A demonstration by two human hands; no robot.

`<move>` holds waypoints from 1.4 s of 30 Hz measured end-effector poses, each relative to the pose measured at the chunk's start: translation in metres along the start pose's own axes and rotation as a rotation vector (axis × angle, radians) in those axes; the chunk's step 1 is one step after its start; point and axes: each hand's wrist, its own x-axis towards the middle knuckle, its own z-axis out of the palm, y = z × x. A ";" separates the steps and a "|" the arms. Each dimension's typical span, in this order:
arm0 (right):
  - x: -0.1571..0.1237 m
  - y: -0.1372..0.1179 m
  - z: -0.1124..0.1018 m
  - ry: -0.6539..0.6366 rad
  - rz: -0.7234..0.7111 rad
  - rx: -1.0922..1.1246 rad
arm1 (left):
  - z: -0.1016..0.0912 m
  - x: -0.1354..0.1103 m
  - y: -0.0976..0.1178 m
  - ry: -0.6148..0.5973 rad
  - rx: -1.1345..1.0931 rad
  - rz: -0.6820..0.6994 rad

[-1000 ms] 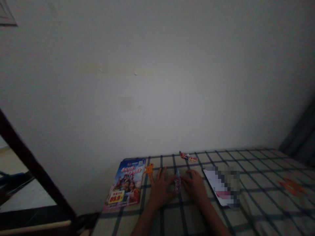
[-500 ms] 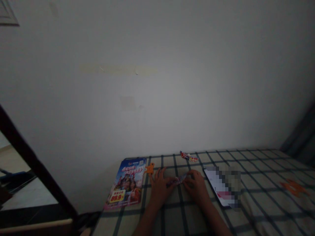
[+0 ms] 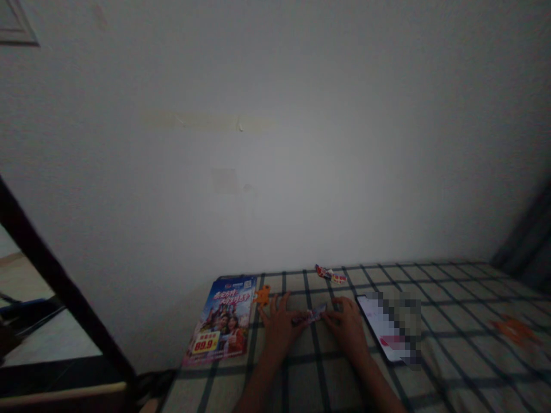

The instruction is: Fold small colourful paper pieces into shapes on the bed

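Note:
A small folded strip of coloured paper (image 3: 310, 315) lies nearly level on the checked cloth (image 3: 430, 367) between my two hands. My left hand (image 3: 279, 328) lies on the cloth with its fingers spread, the thumb side touching the strip's left end. My right hand (image 3: 348, 324) rests beside the strip's right end with its fingers curled onto it. The light is dim, so the exact grip is hard to see.
A colourful flyer (image 3: 221, 321) lies left of my hands, with a small orange piece (image 3: 261, 295) at its upper right corner. A red-and-white folded scrap (image 3: 330, 275) sits near the white wall. A phone (image 3: 387, 328) lies right of my right hand. A dark bar (image 3: 64, 287) slants at left.
The strip stood upright between my hands a second ago; it now lies nearly level across the cloth. Both hands shifted slightly with it.

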 end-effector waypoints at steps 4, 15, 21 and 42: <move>0.001 -0.001 -0.001 -0.003 0.024 -0.021 | 0.000 0.000 0.000 -0.006 -0.005 -0.004; 0.002 -0.004 0.000 0.033 0.070 -0.105 | -0.001 0.000 -0.001 -0.031 -0.023 0.003; 0.003 0.000 0.000 0.084 0.038 -0.128 | -0.001 -0.001 -0.001 -0.016 0.002 0.024; 0.005 0.001 0.000 0.036 -0.040 -0.055 | 0.002 -0.002 -0.003 0.005 0.007 0.039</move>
